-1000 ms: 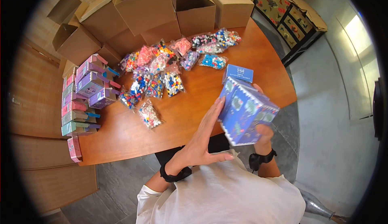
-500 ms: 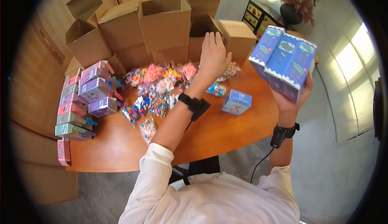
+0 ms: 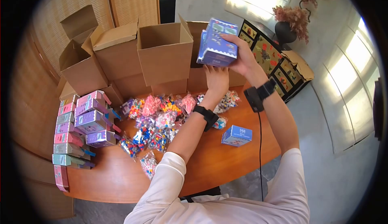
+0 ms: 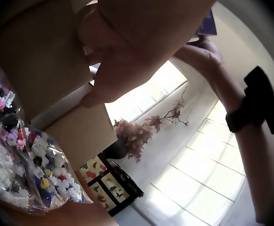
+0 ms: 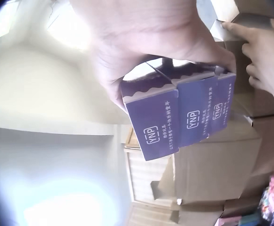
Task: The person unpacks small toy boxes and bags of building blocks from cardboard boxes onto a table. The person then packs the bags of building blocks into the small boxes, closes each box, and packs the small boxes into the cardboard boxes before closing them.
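In the head view my right hand (image 3: 243, 60) holds several blue-purple YNP boxes (image 3: 218, 42) up over the back of the table. The right wrist view shows three printed box faces (image 5: 151, 129) side by side, with fingers and thumb spanning the stack. My left hand (image 3: 217, 80) is just below, at the upper edge of a brown cardboard carton (image 3: 197, 78). Its index finger reaches straight to the carton's flap in the right wrist view, the other fingers loosely bent. Bags of colourful small pieces (image 4: 52, 174) lie below the left hand.
One blue YNP box (image 3: 237, 136) stands on the right of the table. More open cartons (image 3: 163, 62) line the back. Pink, purple and green boxes (image 3: 89, 121) are stacked at left. Plastic bags of pieces (image 3: 151, 106) fill the middle. A black cabinet (image 3: 264, 54) stands behind at right.
My right hand has lifted the boxes from near my body, out to the right, then over the back cartons. My left hand left the boxes and reached forward to the carton's edge.
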A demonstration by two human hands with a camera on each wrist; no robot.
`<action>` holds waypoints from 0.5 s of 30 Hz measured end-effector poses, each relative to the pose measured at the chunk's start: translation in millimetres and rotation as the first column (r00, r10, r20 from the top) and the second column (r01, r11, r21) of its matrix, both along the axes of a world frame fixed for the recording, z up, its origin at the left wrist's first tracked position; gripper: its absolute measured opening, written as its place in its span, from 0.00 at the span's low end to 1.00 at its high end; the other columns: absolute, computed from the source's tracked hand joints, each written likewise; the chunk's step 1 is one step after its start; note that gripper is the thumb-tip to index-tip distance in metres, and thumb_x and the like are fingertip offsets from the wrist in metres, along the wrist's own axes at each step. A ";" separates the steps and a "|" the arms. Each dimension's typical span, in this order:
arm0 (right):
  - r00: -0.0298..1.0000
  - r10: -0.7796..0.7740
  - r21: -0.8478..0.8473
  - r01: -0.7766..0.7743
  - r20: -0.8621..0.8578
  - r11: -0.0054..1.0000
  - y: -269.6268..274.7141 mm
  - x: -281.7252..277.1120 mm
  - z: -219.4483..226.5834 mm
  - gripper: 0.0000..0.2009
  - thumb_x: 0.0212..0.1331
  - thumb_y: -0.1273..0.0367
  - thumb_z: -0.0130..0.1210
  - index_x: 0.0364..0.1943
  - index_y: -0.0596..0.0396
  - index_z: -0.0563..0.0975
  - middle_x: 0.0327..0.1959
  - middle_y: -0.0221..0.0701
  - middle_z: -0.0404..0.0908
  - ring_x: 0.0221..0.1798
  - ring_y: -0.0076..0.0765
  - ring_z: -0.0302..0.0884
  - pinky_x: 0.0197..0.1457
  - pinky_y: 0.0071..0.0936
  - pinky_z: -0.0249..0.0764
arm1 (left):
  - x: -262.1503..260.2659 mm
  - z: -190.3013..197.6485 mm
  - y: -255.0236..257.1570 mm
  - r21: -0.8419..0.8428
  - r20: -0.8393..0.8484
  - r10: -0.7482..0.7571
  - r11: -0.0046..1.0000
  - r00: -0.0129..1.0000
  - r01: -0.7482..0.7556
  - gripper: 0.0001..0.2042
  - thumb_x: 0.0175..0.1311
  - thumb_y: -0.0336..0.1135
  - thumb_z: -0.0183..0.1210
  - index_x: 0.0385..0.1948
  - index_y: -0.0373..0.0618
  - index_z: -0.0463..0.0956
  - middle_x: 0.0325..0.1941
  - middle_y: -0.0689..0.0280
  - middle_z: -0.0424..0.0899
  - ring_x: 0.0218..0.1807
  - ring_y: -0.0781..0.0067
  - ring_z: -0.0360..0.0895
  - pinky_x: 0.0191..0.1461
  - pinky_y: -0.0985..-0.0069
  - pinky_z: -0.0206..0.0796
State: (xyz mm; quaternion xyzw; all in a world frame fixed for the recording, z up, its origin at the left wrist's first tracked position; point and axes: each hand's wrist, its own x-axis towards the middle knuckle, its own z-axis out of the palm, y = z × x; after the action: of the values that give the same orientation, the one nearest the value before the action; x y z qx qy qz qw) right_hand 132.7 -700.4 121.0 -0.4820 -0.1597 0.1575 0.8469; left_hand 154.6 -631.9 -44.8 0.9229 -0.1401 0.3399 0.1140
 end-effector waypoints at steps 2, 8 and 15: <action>1.000 -0.005 -0.046 0.004 -0.023 0.999 4.7 24.6 -0.9 0.23 0.62 0.65 0.65 0.59 0.62 0.75 0.53 0.39 0.84 0.53 0.38 0.84 0.61 0.40 0.81 | 4.1 -4.8 -4.0 -0.040 -0.061 -0.008 0.999 0.998 0.006 0.27 0.60 0.37 0.61 0.64 0.45 0.75 0.69 0.46 0.70 0.68 0.31 0.64 0.73 0.31 0.48; 0.996 -0.046 -0.487 0.001 -0.081 0.874 21.6 64.0 7.9 0.25 0.57 0.62 0.68 0.55 0.63 0.76 0.48 0.42 0.86 0.44 0.39 0.87 0.54 0.38 0.85 | -1.1 -9.3 -3.6 -0.022 0.086 0.017 1.000 0.996 -0.015 0.25 0.58 0.34 0.62 0.60 0.41 0.78 0.63 0.48 0.73 0.65 0.31 0.64 0.76 0.34 0.44; 0.993 -0.091 -0.634 0.114 0.069 0.765 41.9 82.3 16.0 0.25 0.48 0.61 0.71 0.50 0.59 0.81 0.39 0.37 0.89 0.32 0.34 0.89 0.39 0.33 0.86 | -9.0 0.1 1.0 0.130 -0.086 0.041 0.991 0.995 -0.029 0.24 0.63 0.38 0.60 0.63 0.45 0.75 0.63 0.47 0.72 0.67 0.31 0.64 0.77 0.40 0.45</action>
State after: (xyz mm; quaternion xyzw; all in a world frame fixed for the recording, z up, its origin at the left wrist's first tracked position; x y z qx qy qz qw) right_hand 215.0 -658.5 136.9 -0.7507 -0.0849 0.1476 0.6384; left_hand 145.6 -631.0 -44.7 0.9448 -0.1404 0.2911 0.0544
